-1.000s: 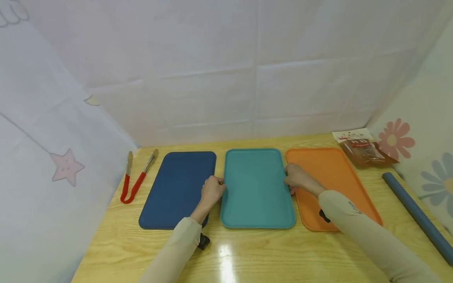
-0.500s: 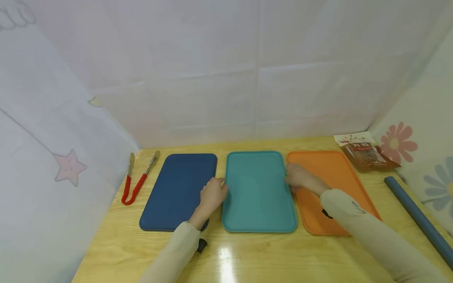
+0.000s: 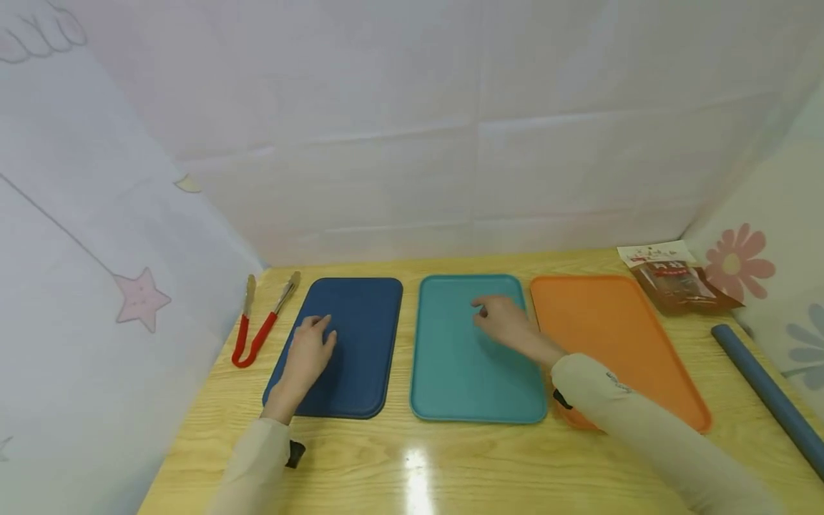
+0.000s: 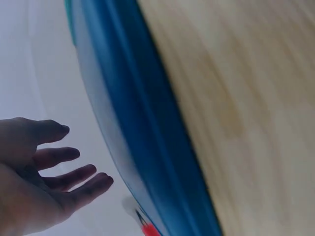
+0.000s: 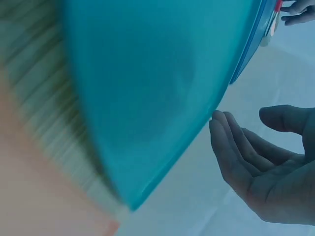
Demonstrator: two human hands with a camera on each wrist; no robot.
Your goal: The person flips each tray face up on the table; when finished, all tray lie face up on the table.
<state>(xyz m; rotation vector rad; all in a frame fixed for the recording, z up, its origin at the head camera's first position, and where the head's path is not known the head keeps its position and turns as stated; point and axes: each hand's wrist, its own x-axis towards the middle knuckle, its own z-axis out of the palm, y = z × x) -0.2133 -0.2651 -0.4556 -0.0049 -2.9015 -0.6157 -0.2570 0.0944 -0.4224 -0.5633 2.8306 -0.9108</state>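
Three trays lie side by side on the wooden table: a dark blue one at left, a teal one in the middle and an orange one at right. Over the blue tray (image 3: 360, 357) is my left hand (image 3: 309, 350), its fingers spread and holding nothing. The left wrist view shows that hand (image 4: 44, 172) with fingers extended above the tray's rim (image 4: 142, 108). My right hand (image 3: 505, 318) hovers over the teal tray (image 3: 463, 386), also holding nothing. Its fingers are loosely bent, with the thumb apart, in the right wrist view. The right forearm crosses the orange tray (image 3: 599, 315).
Red-handled tongs (image 3: 254, 340) lie left of the blue tray. At the back right sits a brown and white food packet (image 3: 679, 279). A blue-grey roll (image 3: 766, 386) lies along the table's right side. Printed cloth (image 3: 386, 143) hangs behind and at both sides.
Both hands have left the teal tray's side edges. The left hand moved left over the blue tray, fingers opening; the right hand moved left over the teal tray. The trays stayed in place.
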